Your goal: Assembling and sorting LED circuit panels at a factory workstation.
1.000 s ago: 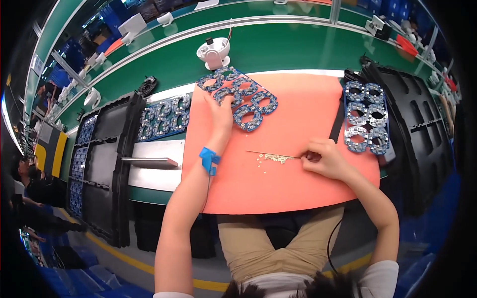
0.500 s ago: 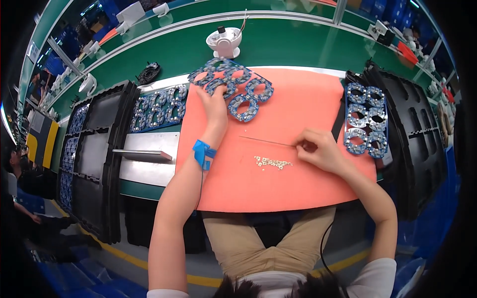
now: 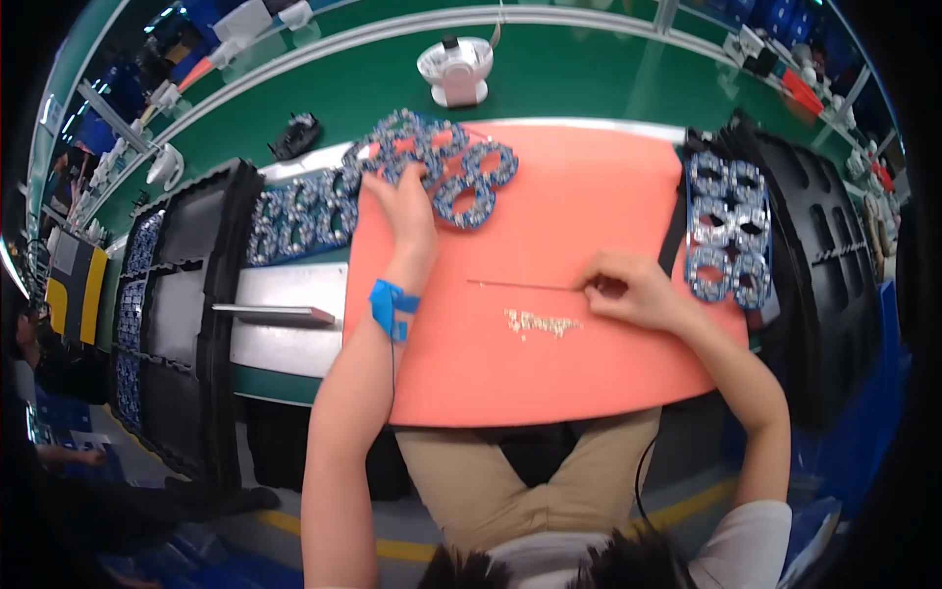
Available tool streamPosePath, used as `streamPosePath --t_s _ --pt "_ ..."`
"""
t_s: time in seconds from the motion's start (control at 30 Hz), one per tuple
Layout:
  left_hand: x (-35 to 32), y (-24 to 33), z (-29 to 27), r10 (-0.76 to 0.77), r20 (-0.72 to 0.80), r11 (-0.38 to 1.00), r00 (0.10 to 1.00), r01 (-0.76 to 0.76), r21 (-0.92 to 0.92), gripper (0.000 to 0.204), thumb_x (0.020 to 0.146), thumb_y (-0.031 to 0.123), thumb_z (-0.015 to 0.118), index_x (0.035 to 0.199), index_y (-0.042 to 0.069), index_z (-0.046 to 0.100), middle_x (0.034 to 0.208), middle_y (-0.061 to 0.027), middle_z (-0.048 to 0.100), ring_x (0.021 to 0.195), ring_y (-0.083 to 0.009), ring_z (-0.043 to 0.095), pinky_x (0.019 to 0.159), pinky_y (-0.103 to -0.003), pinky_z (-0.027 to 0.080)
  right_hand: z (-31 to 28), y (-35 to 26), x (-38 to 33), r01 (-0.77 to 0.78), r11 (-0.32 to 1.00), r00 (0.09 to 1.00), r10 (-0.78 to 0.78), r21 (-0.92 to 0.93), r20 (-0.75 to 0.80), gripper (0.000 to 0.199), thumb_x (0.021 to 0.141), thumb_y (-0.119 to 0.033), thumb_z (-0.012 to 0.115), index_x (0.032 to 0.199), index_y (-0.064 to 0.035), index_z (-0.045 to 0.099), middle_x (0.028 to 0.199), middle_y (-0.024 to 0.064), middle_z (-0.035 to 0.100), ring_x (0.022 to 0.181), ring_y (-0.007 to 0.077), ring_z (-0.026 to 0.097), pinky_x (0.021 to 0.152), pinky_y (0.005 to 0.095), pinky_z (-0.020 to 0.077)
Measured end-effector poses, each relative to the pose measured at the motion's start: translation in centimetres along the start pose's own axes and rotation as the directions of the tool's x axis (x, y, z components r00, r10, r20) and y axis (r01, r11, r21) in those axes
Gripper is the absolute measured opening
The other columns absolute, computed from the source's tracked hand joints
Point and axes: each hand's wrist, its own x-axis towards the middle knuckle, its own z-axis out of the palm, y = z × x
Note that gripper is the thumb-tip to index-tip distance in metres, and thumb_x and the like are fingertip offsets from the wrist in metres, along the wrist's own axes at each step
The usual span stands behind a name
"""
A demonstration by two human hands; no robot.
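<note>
My left hand (image 3: pixel 402 206) is closed on a blue circuit board panel (image 3: pixel 468 199) with several ring-shaped boards, held at the upper left of an orange mat (image 3: pixel 579 216). Its fingertips are partly hidden among the rings. My right hand (image 3: pixel 628 290) pinches a thin, straight metal pick (image 3: pixel 520 286), whose tip points left across the mat. Just below the pick lies a loose pile of tiny pale components (image 3: pixel 542 324). A blue wrist strap (image 3: pixel 393 308) with a cord is around my left wrist.
More ring board panels lie at the left (image 3: pixel 304 218) and right (image 3: pixel 727 228) of the mat. Black trays (image 3: pixel 186 314) stand beyond them. A metal plate (image 3: pixel 285 339) sits left of my forearm. A white round device (image 3: pixel 455 71) and a dark cable coil (image 3: pixel 295 135) are behind.
My left hand has shifted the board panel slightly left, over the edge of the panel beside the mat. The pick lies flatter across the view, its tip slightly lower.
</note>
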Motion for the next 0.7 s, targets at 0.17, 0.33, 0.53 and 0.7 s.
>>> streamPosePath --t_s 0.17,0.33,0.53,0.7 --pt "-1.2 0.4 1.6 -0.116 0.025 0.993 0.993 0.116 0.005 0.04 0.081 -0.008 0.048 0.113 0.004 0.025 0.105 -0.0155 0.052 0.088 -0.0248 0.062 0.076 -0.039 0.059 0.0 -0.2 -1.4 0.026 1.0 1.0 -0.026 -0.011 0.006 0.013 0.074 0.0 0.062 0.087 -0.0003 0.063 0.08 0.0067 0.062 0.071 0.0165 0.062 0.062 0.0267 0.0512" --pt "-1.6 0.9 1.2 -0.14 0.097 0.989 0.985 0.134 0.058 0.043 0.081 -0.008 0.048 0.115 0.004 0.024 0.106 -0.0151 0.051 0.088 -0.0246 0.062 0.077 -0.038 0.06 0.5 -1.5 -2.6 0.04 0.999 0.999 -0.039 -0.016 0.035 0.013 0.074 0.003 0.061 0.087 0.0009 0.063 0.082 0.0072 0.062 0.074 0.0176 0.063 0.063 0.0271 0.0525" --pt "-1.2 0.2 0.8 -0.13 0.108 0.989 0.986 0.121 0.083 0.043 0.08 -0.004 0.05 0.115 0.002 0.025 0.104 -0.0132 0.052 0.085 -0.0185 0.061 0.071 -0.03 0.056 0.8 -2.3 -3.8 0.018 1.0 0.999 -0.017 -0.021 0.04 0.014 0.074 0.003 0.061 0.087 0.0006 0.063 0.083 0.0075 0.062 0.075 0.0183 0.063 0.064 0.0273 0.0532" --pt "-1.2 0.6 1.0 -0.163 0.122 0.985 0.979 0.155 0.071 0.043 0.081 -0.006 0.048 0.115 0.003 0.024 0.107 -0.0182 0.051 0.087 -0.0275 0.063 0.076 -0.038 0.06 1.3 -2.9 -4.6 0.007 1.0 0.999 -0.007 -0.005 0.032 0.014 0.073 0.003 0.061 0.087 -0.0001 0.063 0.082 0.0076 0.062 0.076 0.019 0.063 0.065 0.0287 0.0538"
